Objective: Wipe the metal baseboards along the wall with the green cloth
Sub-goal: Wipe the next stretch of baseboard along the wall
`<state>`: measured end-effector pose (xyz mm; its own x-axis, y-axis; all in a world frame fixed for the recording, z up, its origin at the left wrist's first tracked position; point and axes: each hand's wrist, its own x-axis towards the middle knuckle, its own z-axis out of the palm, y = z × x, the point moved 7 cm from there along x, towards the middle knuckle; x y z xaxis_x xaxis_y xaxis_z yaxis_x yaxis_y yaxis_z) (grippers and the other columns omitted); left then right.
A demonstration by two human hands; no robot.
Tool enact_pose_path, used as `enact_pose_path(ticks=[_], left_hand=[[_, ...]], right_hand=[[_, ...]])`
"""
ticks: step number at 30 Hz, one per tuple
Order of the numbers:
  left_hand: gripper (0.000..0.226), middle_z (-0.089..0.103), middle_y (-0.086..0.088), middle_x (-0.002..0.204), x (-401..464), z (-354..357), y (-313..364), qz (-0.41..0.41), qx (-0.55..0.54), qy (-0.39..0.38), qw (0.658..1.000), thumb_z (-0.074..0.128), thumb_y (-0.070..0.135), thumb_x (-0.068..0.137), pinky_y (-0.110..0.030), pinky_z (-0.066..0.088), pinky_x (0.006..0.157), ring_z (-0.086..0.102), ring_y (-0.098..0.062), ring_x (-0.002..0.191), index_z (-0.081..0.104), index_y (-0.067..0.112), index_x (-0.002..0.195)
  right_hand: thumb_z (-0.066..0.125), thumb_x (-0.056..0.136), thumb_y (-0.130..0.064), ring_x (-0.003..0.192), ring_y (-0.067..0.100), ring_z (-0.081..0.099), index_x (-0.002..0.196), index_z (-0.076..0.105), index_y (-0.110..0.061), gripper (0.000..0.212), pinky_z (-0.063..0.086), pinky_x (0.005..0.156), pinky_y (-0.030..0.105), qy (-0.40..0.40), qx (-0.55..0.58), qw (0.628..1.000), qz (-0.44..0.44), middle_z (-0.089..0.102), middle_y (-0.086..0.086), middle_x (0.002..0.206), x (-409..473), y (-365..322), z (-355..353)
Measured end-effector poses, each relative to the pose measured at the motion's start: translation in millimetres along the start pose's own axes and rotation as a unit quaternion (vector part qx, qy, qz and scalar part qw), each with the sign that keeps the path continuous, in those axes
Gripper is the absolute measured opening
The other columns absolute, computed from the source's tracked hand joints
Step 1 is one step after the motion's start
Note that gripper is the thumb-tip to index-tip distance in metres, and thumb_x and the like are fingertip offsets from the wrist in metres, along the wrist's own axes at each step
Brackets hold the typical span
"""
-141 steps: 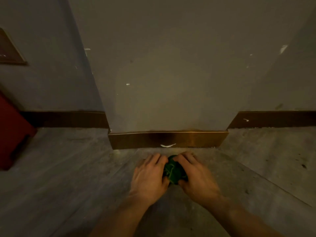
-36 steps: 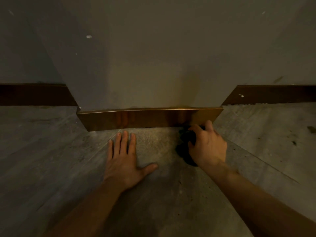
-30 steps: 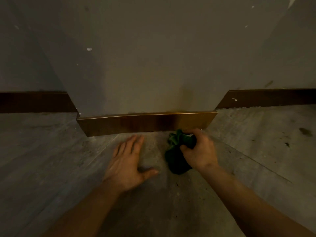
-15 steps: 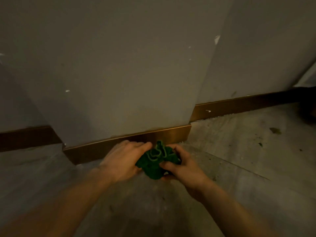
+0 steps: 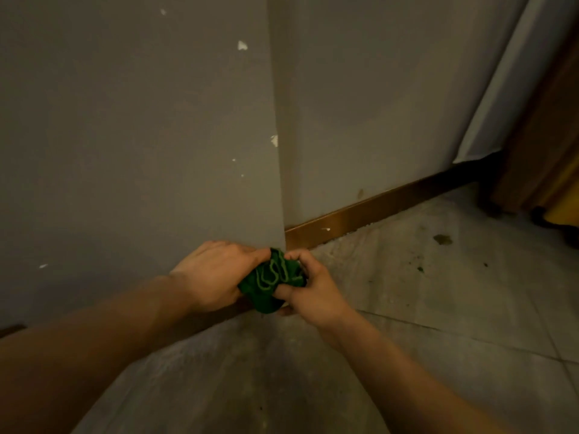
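Observation:
The green cloth (image 5: 272, 280) is bunched up and held between both hands just in front of the pillar's outer corner. My left hand (image 5: 213, 274) grips its left side and my right hand (image 5: 308, 289) grips its right side. The bronze metal baseboard (image 5: 369, 214) on the right wall runs from the corner back toward the right, with a small white speck on it. The pillar's front baseboard (image 5: 219, 316) is mostly hidden behind my left hand and forearm.
Grey plastered walls (image 5: 125, 136) with white chips meet at the corner. The grey concrete floor (image 5: 438, 292) has dark stains at the right. A brown and yellow object (image 5: 551, 183) stands at the far right, beside a pale vertical panel (image 5: 501, 89).
My left hand left the floor and took hold of the cloth with the right. The view has swung right, so the pillar corner and right-hand baseboard now sit in the middle.

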<state>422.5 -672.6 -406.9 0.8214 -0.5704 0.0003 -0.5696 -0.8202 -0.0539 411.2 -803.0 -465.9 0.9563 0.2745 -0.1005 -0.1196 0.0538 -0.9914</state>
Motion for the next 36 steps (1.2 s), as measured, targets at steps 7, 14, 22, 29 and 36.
enact_pose_path(ticks=[7, 14, 22, 29, 36], left_hand=[[0.032, 0.067, 0.001, 0.106, 23.8, 2.5, 9.9, -0.012, -0.035, -0.011, 0.999, 0.061, 0.035, 0.086, -0.037, 0.046, 0.071, 0.064, -0.028, 0.097, 0.046, 0.03, 0.114], [0.05, 0.067, -0.004, 0.11, 58.8, 39.8, 3.1, -0.06, -0.094, 0.056, 0.992, 0.068, 0.032, 0.081, -0.038, 0.044, 0.07, 0.065, -0.033, 0.099, 0.043, 0.025, 0.123], [0.065, 0.068, -0.005, 0.118, 71.1, 53.5, 26.2, -0.068, -0.188, 0.116, 0.973, 0.071, 0.032, 0.08, -0.039, 0.051, 0.081, 0.065, -0.031, 0.104, 0.042, 0.026, 0.137], [0.065, 0.067, 0.0, 0.118, 93.9, 38.7, 63.2, -0.064, -0.276, 0.136, 0.949, 0.073, 0.04, 0.083, -0.041, 0.053, 0.084, 0.065, -0.025, 0.106, 0.039, 0.028, 0.137], [0.048, 0.068, 0.003, 0.11, 125.2, 65.0, 67.7, -0.126, -0.292, 0.163, 0.934, 0.074, 0.043, 0.079, -0.039, 0.057, 0.077, 0.068, -0.023, 0.098, 0.049, 0.03, 0.117]], right_hand=[[0.062, 0.081, 0.009, 0.085, 0.021, 0.066, 0.105, 0.053, -0.017, 0.036, 0.054, 0.05, 0.027, 0.053, -0.051, 0.996, 0.051, 0.064, 0.009, 0.105, 6.4, -10.9, -25.0], [0.064, 0.083, 0.001, 0.082, 0.018, 0.065, 0.105, 0.052, -0.019, 0.033, 0.049, 0.048, 0.017, 0.052, -0.225, 0.972, 0.046, 0.065, 0.006, 0.097, 40.0, -23.3, -52.3], [0.063, 0.085, -0.008, 0.085, 0.015, 0.067, 0.107, 0.05, -0.037, 0.038, 0.059, 0.053, 0.031, 0.037, -0.367, 0.921, 0.123, 0.064, -0.002, 0.099, 25.9, -36.9, -73.5], [0.065, 0.088, -0.011, 0.085, 0.017, 0.067, 0.101, 0.054, -0.036, 0.03, 0.054, 0.056, 0.023, 0.046, -0.401, 0.902, 0.155, 0.065, 0.002, 0.099, 3.6, -80.3, -104.2], [0.063, 0.086, -0.031, 0.095, 0.008, 0.052, 0.108, 0.055, -0.037, 0.024, 0.042, 0.076, 0.022, 0.116, -0.485, 0.866, 0.041, 0.046, -0.01, 0.105, 23.5, -55.0, -135.0]])
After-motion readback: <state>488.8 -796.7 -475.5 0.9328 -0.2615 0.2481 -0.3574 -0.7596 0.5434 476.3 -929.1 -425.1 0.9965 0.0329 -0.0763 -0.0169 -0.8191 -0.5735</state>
